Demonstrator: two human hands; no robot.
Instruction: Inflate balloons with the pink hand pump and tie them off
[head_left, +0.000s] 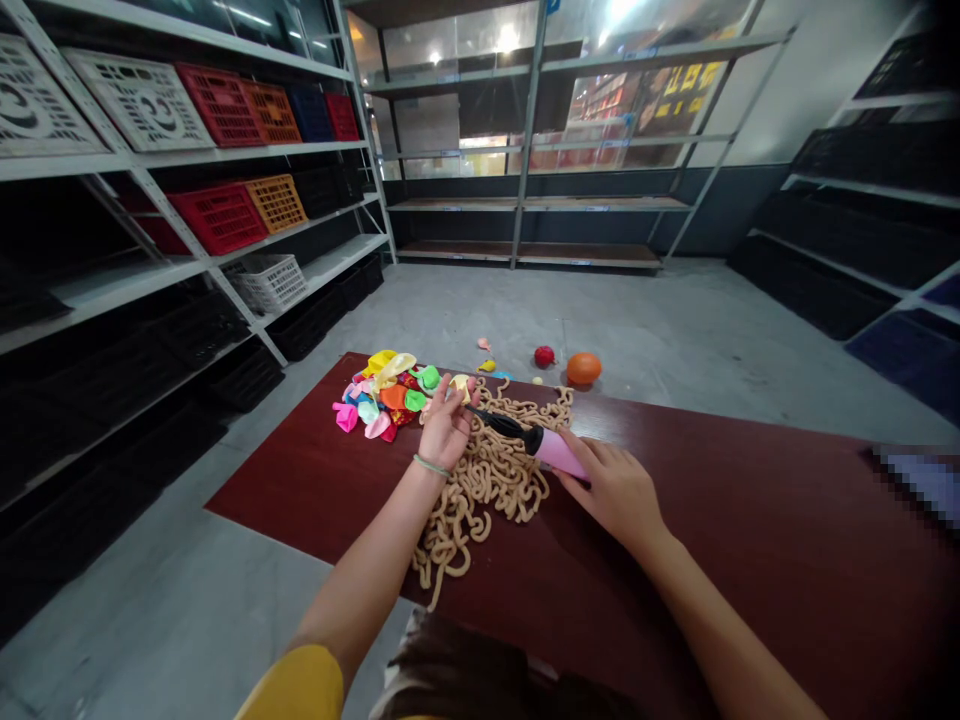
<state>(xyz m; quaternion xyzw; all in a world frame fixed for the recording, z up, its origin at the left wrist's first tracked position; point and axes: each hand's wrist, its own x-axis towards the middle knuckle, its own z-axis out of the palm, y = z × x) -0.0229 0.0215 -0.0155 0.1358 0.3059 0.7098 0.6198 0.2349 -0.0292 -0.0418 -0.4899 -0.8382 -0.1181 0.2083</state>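
My right hand (621, 490) is closed around the pink barrel of a hand balloon pump (561, 454). Its black nozzle points left toward my left hand (447, 436). Between the fingers of that hand, at the nozzle tip, is a small cream-coloured balloon (460, 386); whether its neck is over the nozzle I cannot tell. Under both hands a heap of tan, rope-like coils (495, 470) covers part of the dark red table (720, 490). Left of it lies a pile of limp balloons (392, 397) in many colours.
Beyond the table's far edge, an orange inflated balloon (583, 368) and a smaller red balloon (545, 356) rest on the grey floor (645, 310). Shelves with plastic crates (221, 215) stand at left, a metal rack (517, 204) at the back, dark shelving (840, 220) at right.
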